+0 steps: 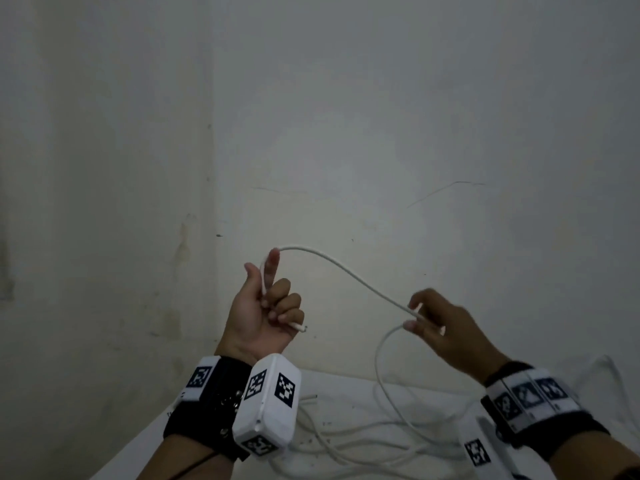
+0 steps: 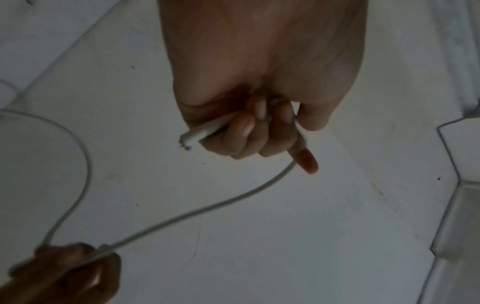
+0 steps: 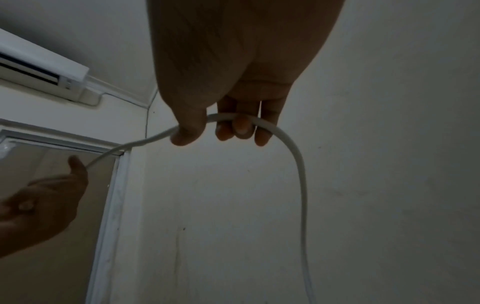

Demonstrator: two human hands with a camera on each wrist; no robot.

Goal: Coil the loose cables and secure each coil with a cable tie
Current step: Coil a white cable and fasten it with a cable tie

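A white cable arcs through the air between both hands. My left hand is raised with its fingers curled round the cable's end, whose bare tip sticks out under the fist; the cable also runs up along the raised index finger. The left wrist view shows that cable end clamped under the curled fingers. My right hand pinches the cable farther along, between thumb and fingers. From there the cable drops in a loop to the white table.
More loose white cable lies tangled on the table below the hands. A plain white wall rises close behind. In the right wrist view an air conditioner hangs high on the wall above a white door frame.
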